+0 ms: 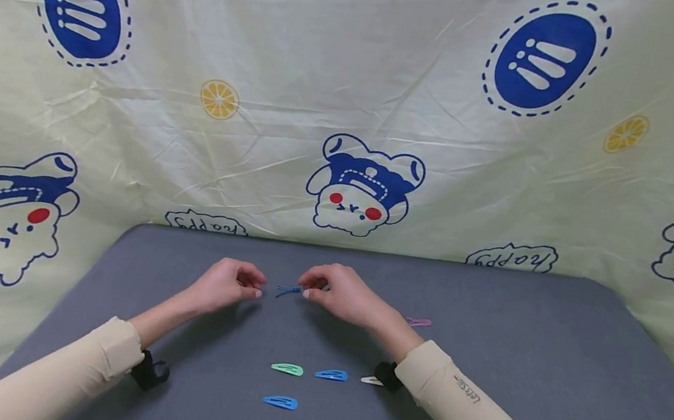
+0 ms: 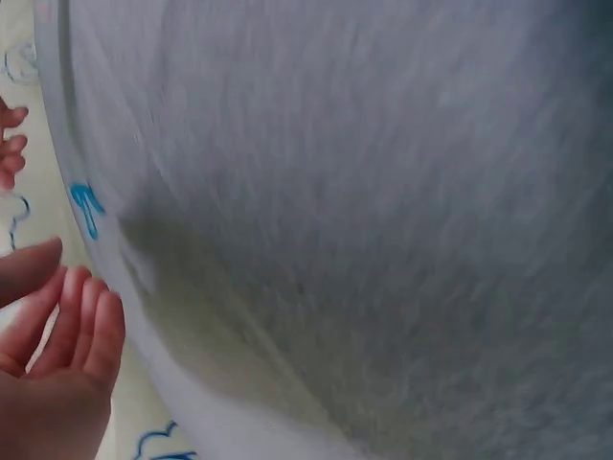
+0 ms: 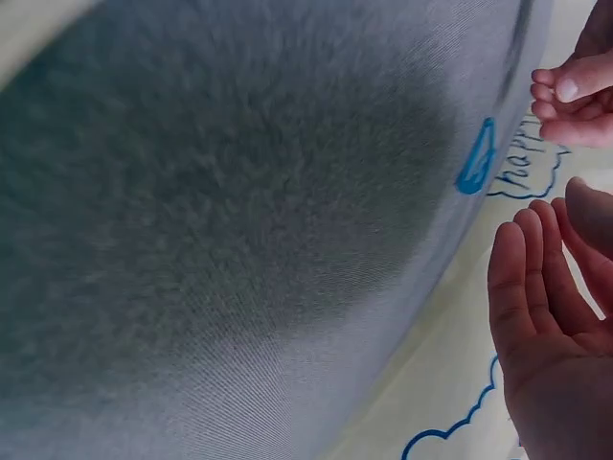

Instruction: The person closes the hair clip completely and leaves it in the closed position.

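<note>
A blue snap hair clip is on the grey table between the two hands, its parts spread apart in the left wrist view. My right hand has its fingertips right at the clip's right end in the head view, thumb and fingers loosely bent. From the right wrist view, a gap shows between this clip and the fingers of that hand. To the clip's left, my left hand hovers over its own shadow with relaxed fingers, holding nothing.
Nearer on the table lie a green clip, a blue clip and another blue clip. The right wrist's black camera partly covers a white clip. A pink clip shows behind the right forearm. Printed cloth hangs behind.
</note>
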`<state>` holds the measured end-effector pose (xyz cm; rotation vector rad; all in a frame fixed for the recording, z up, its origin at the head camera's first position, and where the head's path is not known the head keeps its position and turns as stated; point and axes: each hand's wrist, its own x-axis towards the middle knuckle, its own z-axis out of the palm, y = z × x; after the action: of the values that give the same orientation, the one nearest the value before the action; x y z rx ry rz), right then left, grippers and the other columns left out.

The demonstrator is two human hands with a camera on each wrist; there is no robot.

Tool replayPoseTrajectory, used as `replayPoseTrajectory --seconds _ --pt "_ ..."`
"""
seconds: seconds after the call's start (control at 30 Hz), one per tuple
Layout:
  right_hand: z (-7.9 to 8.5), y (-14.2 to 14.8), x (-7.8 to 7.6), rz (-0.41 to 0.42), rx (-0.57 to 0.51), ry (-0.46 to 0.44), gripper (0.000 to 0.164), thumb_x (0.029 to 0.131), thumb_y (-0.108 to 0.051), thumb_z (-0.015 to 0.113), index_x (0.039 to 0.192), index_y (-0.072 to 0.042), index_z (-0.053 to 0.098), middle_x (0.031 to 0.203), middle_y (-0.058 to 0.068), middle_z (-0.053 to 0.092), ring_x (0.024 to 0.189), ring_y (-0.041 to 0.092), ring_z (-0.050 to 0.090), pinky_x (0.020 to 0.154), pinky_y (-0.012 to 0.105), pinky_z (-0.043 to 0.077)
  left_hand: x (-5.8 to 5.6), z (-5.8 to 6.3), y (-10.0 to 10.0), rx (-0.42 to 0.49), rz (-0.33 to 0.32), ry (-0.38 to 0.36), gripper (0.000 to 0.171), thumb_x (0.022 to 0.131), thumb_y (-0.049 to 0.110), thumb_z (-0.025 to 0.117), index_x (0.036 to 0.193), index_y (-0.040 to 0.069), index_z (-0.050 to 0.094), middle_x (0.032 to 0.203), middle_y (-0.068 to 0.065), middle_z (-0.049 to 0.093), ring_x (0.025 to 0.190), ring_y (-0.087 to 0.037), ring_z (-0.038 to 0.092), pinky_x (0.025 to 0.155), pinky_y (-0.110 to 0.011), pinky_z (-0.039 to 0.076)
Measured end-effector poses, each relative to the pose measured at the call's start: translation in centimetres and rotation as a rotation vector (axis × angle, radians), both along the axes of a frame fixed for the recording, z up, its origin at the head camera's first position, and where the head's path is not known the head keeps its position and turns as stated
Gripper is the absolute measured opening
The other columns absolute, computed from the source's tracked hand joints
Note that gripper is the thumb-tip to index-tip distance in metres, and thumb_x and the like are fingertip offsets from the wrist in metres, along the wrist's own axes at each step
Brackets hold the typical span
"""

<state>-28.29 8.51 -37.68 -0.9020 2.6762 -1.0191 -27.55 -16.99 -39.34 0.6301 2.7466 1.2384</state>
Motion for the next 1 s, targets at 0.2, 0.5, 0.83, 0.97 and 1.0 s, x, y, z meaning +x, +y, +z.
replayPoseTrajectory --seconds 0.2,0.5,0.83,0.97,1.0 --pt "-0.9 -0.8 -1.4 -0.029 0.038 -0.020 0.021 0.095 -0.009 0.065 0.116 -0.006 0.070 0.104 0.000 0.068 0.093 0.015 0.059 0.088 0.034 0.050 -1.6 -0.6 -0.4 0.051 -0.029 -0.082 0.023 0.087 0.001 0.070 0.109 -0.006 0.069 0.092 -0.008 0.069 0.083 -0.018 0.059 0.068 -0.029 0.047" --pt "-1.7 -1.3 -2.8 -0.051 0.043 -0.078 0.021 0.094 -0.009 0.067 0.114 -0.009 0.072 0.106 -0.001 0.068 0.096 0.016 0.057 0.091 0.036 0.048 -2.7 -1.0 -0.2 0.039 -0.057 -0.174 0.023 0.089 0.003 0.068 0.111 -0.005 0.069 0.093 -0.009 0.069 0.082 -0.017 0.058 0.070 -0.032 0.047" --pt "-2.5 -1.9 -4.1 -0.052 0.008 -0.149 0.017 0.091 -0.010 0.072 0.107 -0.010 0.075 0.089 -0.002 0.067 0.081 0.015 0.056 0.074 0.026 0.047 -3.4 -1.3 -0.4 0.065 -0.039 -0.238 0.022 0.091 0.006 0.068 0.111 -0.002 0.071 0.101 -0.010 0.069 0.085 -0.018 0.055 0.075 -0.031 0.047" --pt "-2.6 -2.2 -4.4 -0.063 0.009 -0.162 0.016 0.088 -0.012 0.075 0.104 -0.011 0.076 0.088 -0.003 0.068 0.081 0.015 0.056 0.075 0.027 0.047 -3.6 -1.4 -0.8 0.080 -0.046 -0.259 0.023 0.092 0.008 0.067 0.113 0.000 0.071 0.106 -0.011 0.069 0.088 -0.019 0.056 0.077 -0.032 0.048" --pt "-2.6 -2.2 -4.5 -0.065 0.012 -0.163 0.016 0.088 -0.012 0.075 0.104 -0.012 0.077 0.088 -0.004 0.068 0.082 0.015 0.056 0.075 0.027 0.047 -3.6 -1.4 -0.8 0.085 -0.049 -0.264 0.023 0.093 0.009 0.067 0.113 -0.001 0.071 0.108 -0.012 0.069 0.089 -0.019 0.056 0.078 -0.032 0.048"
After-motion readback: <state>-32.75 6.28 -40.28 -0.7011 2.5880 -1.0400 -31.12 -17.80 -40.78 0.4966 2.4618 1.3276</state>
